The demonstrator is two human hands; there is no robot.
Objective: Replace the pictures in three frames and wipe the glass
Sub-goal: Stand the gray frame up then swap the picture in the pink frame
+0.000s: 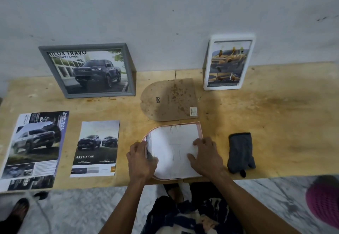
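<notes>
I see the arched pink frame [199, 129] lying face down at the table's [275, 120] near edge, white paper [174, 147] over it. My left hand [141, 160] pinches the paper's curled left edge; my right hand [205, 153] presses flat, fingers spread. Print on the paper too faint to read. Backing board [168, 99] lies just behind.

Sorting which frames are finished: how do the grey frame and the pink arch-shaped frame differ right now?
The grey frame stands leaning against the wall; the pink arch-shaped frame lies flat under both hands. The grey one is rectangular and shows a truck picture; the pink one has one rounded end and shows white paper. Both sit on the wooden table.
</notes>
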